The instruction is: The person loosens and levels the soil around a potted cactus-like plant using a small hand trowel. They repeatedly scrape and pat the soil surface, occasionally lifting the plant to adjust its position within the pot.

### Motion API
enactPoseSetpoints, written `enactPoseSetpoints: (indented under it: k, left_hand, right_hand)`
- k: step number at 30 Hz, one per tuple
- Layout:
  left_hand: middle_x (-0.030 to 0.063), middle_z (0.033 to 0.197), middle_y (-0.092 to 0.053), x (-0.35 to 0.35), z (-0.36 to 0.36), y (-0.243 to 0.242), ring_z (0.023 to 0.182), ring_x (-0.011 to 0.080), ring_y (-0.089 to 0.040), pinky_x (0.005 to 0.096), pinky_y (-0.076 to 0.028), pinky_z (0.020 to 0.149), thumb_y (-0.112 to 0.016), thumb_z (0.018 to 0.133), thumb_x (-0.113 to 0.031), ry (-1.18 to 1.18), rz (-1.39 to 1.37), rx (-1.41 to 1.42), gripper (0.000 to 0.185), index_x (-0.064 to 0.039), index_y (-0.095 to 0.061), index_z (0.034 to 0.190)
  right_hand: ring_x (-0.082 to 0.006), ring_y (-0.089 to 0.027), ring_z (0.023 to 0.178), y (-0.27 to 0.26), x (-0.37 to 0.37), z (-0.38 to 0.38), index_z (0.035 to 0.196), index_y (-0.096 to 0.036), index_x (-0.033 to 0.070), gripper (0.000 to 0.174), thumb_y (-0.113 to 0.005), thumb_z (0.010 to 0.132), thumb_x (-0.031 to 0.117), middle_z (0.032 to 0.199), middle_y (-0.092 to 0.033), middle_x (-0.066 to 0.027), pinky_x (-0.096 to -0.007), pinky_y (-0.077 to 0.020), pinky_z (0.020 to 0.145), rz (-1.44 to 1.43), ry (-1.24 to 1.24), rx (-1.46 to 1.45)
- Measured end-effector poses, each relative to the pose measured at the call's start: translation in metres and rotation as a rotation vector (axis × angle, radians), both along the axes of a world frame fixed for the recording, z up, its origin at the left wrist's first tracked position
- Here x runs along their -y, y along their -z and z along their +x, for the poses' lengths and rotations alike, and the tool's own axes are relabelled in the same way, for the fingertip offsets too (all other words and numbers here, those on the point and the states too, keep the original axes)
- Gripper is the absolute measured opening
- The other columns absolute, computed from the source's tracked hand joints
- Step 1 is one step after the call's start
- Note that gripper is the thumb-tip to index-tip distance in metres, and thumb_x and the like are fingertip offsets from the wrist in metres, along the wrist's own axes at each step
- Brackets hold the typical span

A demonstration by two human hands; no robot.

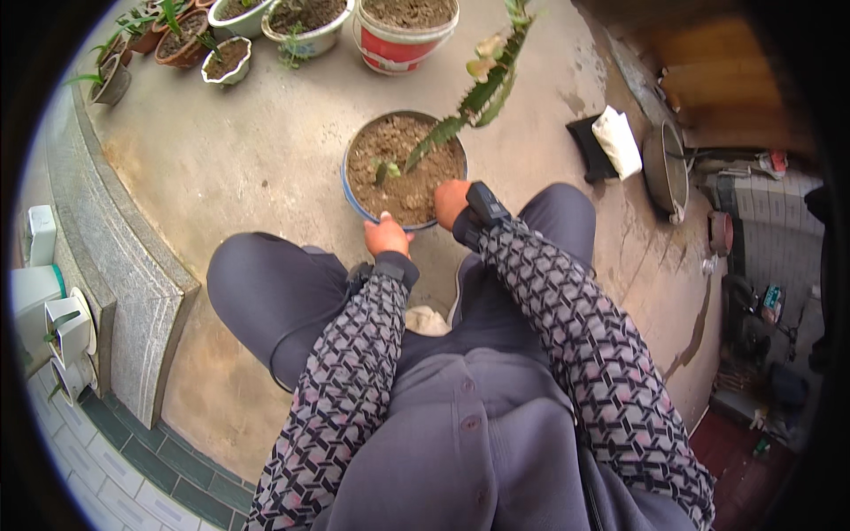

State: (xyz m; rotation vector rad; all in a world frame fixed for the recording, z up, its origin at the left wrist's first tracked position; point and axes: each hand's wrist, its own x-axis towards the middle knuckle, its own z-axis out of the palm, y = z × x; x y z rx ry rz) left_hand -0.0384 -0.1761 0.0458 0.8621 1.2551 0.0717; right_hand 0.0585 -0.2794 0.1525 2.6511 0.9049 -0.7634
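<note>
Before me on the concrete floor stands a round, blue-rimmed plant pot (344, 174) filled with dry brown soil. My left hand (387, 235) grips its near rim, thumb on top and fingers beneath. On the near right side my right hand (453, 203) is curled against the rim; its fingers are mostly hidden, so its hold cannot be made out. A long, spiny-edged cactus stem (488, 93) rises from the soil and leans to the upper right. Beside its base a small green shoot (387, 170) pokes out of the soil.
Several potted plants and a red-and-white bucket of soil (405, 40) line the far side. A stone step (143, 265) runs along the left. To the right lie a white packet (617, 143) on a black object (588, 149) and a metal basin (666, 171).
</note>
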Motion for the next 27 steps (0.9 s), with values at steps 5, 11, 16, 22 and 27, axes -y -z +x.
enactPoseSetpoints:
  k: [5, 11, 16, 22, 27]
  left_hand:
    - [0.0248, 0.144, -0.048, 0.001, -0.006, 0.006, 0.105, 0.0335, -0.064, 0.0380, -0.063, 0.062, -0.054, 0.101, -0.021, 0.030, 0.051, 0.021, 0.067, 0.007, -0.025, 0.154]
    - [0.0228, 0.147, -0.044, -0.003, -0.005, 0.001, 0.114, 0.0359, -0.060, 0.0412, -0.063, 0.066, -0.052, 0.102, -0.021, 0.100, -0.006, 0.031, 0.064, 0.005, -0.024, 0.154]
    - [0.0231, 0.148, -0.043, -0.003, -0.001, 0.000, 0.113, 0.0355, -0.060, 0.0412, -0.064, 0.067, -0.051, 0.103, -0.020, 0.080, -0.029, -0.007, 0.062, 0.004, -0.025, 0.154]
    - [0.0232, 0.133, -0.055, -0.003, 0.004, 0.010, 0.096, 0.0357, -0.066, 0.0415, -0.062, 0.060, -0.055, 0.101, -0.022, 0.010, 0.020, 0.065, 0.056, 0.005, -0.035, 0.146]
    - [0.0245, 0.123, -0.060, 0.001, -0.001, 0.010, 0.091, 0.0349, -0.069, 0.0417, -0.062, 0.057, -0.056, 0.099, -0.019, 0.040, 0.026, 0.013, 0.048, 0.005, -0.042, 0.138]
  right_hand:
    - [-0.0420, -0.071, 0.092, -0.044, 0.013, 0.026, 0.089, -0.076, -0.002, 0.024, -0.061, 0.078, 0.013, 0.092, -0.072, -0.0270, -0.0469, -0.0571, 0.082, 0.021, 0.147, -0.141]
    - [-0.0395, -0.072, 0.095, -0.066, 0.003, 0.018, 0.095, -0.077, 0.000, 0.026, -0.060, 0.080, 0.014, 0.098, -0.073, -0.0248, -0.0457, -0.0571, 0.084, -0.099, 0.079, -0.190]
    - [-0.0396, -0.072, 0.095, -0.016, 0.001, 0.015, 0.090, -0.077, -0.001, 0.026, -0.060, 0.080, 0.015, 0.096, -0.072, -0.0264, -0.0478, -0.0565, 0.085, -0.049, 0.155, -0.086]
    - [-0.0282, -0.070, 0.063, -0.043, 0.028, 0.069, 0.078, -0.076, 0.000, 0.022, -0.066, 0.082, 0.020, 0.071, -0.072, -0.0149, -0.0408, -0.0563, 0.063, -0.142, 0.138, -0.369]
    - [-0.0362, -0.072, 0.084, -0.092, 0.033, 0.063, 0.090, -0.076, 0.000, 0.033, -0.065, 0.086, 0.031, 0.084, -0.072, -0.0214, -0.0455, -0.0562, 0.075, -0.006, -0.015, -0.143]
